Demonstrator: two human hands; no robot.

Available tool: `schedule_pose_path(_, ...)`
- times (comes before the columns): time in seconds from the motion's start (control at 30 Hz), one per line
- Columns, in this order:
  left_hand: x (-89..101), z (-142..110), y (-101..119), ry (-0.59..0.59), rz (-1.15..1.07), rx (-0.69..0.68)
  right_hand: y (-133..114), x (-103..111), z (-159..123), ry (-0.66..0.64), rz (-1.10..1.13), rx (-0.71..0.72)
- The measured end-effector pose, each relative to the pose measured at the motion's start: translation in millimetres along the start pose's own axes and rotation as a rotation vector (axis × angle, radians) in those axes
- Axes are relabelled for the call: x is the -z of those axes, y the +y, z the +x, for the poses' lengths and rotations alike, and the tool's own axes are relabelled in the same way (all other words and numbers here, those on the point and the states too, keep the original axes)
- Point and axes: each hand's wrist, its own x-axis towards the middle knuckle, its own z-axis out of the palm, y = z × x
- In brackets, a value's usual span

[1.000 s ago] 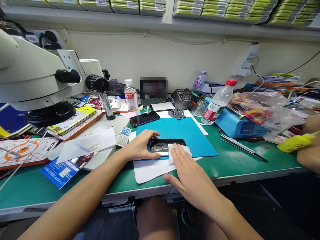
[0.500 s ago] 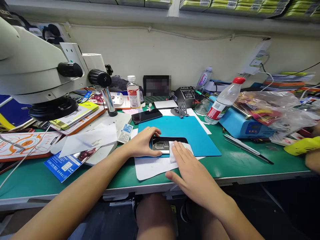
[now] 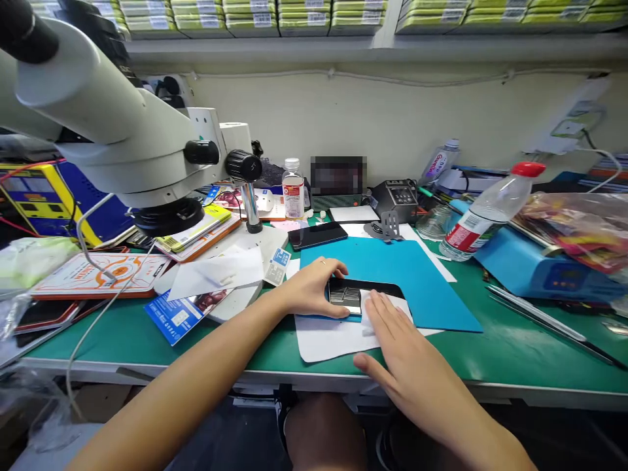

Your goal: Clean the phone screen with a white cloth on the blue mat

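Observation:
A dark smartphone (image 3: 345,296) with a glossy, reflecting face lies on a blue mat (image 3: 432,297). My left hand (image 3: 316,288) is closed around its left end, thumb at the near edge and fingers at the far edge. Over the right part of the phone lies a white wipe (image 3: 403,307). My right hand (image 3: 400,350) presses on this wipe with fingers stretched flat and thumb held apart. White paper (image 3: 324,343) sticks out under the near side of the mat. Another black phone (image 3: 318,235) rests beyond the mat's far left corner.
A microscope (image 3: 147,150) overhangs the left side. Tweezers (image 3: 554,320) lie on the green bench at right, in front of a blue device (image 3: 544,261). A red-capped bottle (image 3: 490,212) leans there. Boxes and a blue card (image 3: 184,314) lie left of my arm.
The whole scene has shifted to the right in view as the camera turned left. My left hand stays on the phone and my right hand on the wipe, with little relative movement.

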Motion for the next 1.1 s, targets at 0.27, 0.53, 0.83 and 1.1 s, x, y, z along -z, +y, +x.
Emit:
schedule_pose_path(0.27, -3.0, -1, 3, 0.015, 0.009, 0.006, 11, 18, 47, -0.042, 0.015, -0.071)
schedule_pose_path(0.53, -1.3, 0, 0, -0.016, 0.025, -0.006, 8, 0, -8, 0.027, -0.017, -0.043)
schedule_pose_path(0.83, -1.9, -1, 3, -0.008, 0.01, 0.016, 16, 16, 31, -0.03, -0.025, -0.093)
schedule_pose_path(1.1, -2.2, -2, -1, -0.005, 0.011, 0.005, 8, 6, -17, -0.006, -0.007, -0.016)
